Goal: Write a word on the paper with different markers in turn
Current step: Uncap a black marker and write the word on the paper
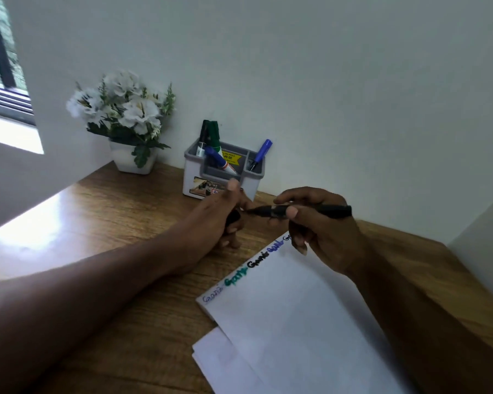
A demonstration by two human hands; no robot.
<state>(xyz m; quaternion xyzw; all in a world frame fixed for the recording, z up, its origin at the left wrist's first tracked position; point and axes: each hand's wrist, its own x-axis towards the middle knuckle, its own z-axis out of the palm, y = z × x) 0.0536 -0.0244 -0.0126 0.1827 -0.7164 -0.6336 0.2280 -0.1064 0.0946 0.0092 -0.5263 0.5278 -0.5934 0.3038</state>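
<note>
Holding a black marker (310, 211) level above the bench (120, 223), the right hand (322, 231) has its grip closed round the barrel, tip pointing left. The left hand (225, 214) sits just beside that tip, its grip curled round a small dark item, likely the cap; I cannot tell for certain. White paper (291, 308) lies beneath the right hand, one word repeated along its top edge in several colours. A grey holder (219, 177) containing more markers stands behind, near a flower pot (131, 160).
</note>
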